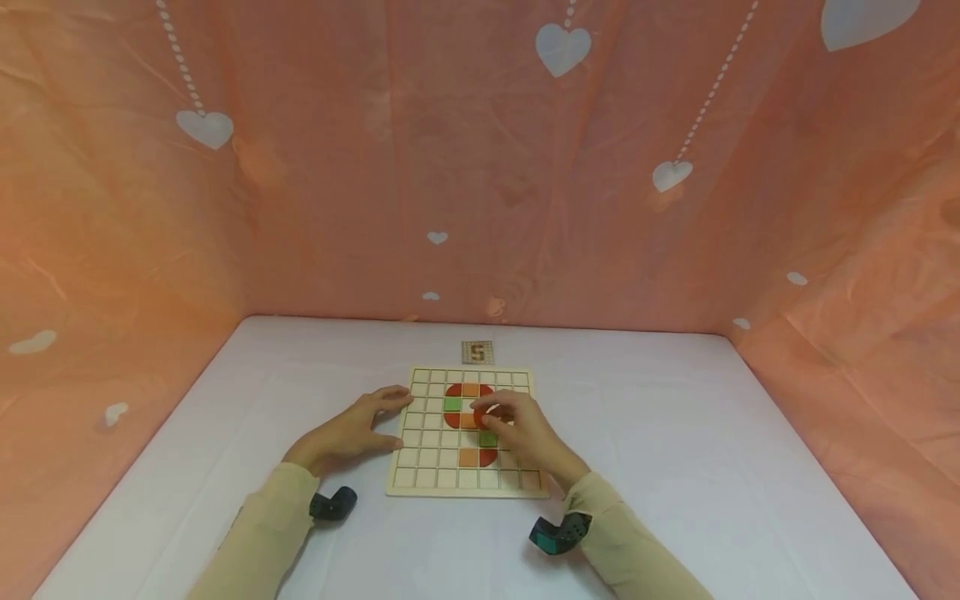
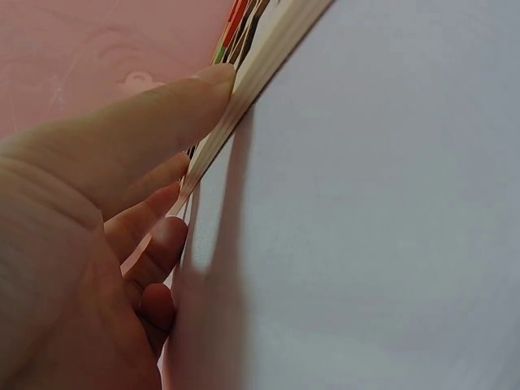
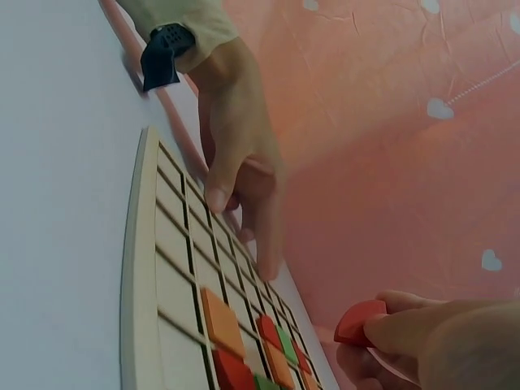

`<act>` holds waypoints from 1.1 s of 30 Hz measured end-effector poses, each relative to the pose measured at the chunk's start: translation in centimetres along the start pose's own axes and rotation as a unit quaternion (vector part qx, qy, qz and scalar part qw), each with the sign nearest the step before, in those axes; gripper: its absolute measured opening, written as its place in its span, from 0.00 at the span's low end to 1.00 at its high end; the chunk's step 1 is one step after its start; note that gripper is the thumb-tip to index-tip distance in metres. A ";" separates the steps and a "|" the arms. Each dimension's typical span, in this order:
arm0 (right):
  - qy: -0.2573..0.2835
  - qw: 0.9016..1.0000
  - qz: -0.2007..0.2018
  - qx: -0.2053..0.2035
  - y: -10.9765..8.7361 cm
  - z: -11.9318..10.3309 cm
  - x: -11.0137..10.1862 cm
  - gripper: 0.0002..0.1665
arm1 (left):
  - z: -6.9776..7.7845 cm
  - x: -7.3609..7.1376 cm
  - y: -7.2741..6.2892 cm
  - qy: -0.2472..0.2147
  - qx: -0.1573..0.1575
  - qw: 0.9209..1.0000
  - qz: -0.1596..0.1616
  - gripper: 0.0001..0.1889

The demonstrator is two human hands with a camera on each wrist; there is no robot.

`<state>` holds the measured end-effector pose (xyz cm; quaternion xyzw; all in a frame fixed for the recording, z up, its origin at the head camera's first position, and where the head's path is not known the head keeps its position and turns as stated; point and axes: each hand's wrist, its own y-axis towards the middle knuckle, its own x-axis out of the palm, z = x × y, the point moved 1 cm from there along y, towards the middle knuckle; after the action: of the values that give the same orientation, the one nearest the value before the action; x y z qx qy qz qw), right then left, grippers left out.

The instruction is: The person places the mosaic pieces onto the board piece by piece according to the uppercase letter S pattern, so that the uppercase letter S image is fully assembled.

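A wooden grid board (image 1: 427, 458) lies on the table, with red, orange and green tiles in some of its squares. Among these are a green tile (image 1: 453, 404), an orange tile (image 1: 468, 457) and, beside that one, a red rounded tile (image 1: 488, 457). Over the board's middle, my right hand (image 1: 528, 429) pinches a red quarter-round tile (image 3: 357, 322) between thumb and fingers, lifted above the grid in the right wrist view. My left hand (image 1: 348, 432) rests at the board's left edge, its thumb and fingers spread along the side (image 2: 264, 69).
Just beyond the board's far edge lies a small patterned card (image 1: 477, 352) bearing a shape like a 5. A white cloth covers the table (image 1: 637, 400). Pink curtain (image 1: 480, 183) with white hearts encloses the back and both sides.
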<state>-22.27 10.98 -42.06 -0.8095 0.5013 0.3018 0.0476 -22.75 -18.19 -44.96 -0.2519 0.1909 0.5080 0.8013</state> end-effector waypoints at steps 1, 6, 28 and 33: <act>0.000 1.000 -0.002 -0.002 0.1 -0.1 0.2 0.13 | 0.0 0.0 0.0 -0.001 0.000 1.000 0.000 0.41; -0.003 1.000 -0.020 -0.007 0.4 -0.7 1.3 0.15 | 0.0 0.0 0.0 0.000 0.000 1.000 -0.002 0.41; -0.109 0.992 -0.064 -0.008 -0.3 -0.9 5.4 0.13 | 0.1 -0.2 -0.2 0.007 0.018 1.000 -0.007 0.40; -0.153 0.987 -0.045 -0.028 -0.2 -0.8 5.6 0.13 | 0.1 -0.1 -0.1 0.014 0.021 1.000 -0.008 0.39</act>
<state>-19.95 6.38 -44.45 -0.7765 0.4422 0.4340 0.1145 -22.70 -18.27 -44.78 -0.2437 0.2105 0.4935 0.8079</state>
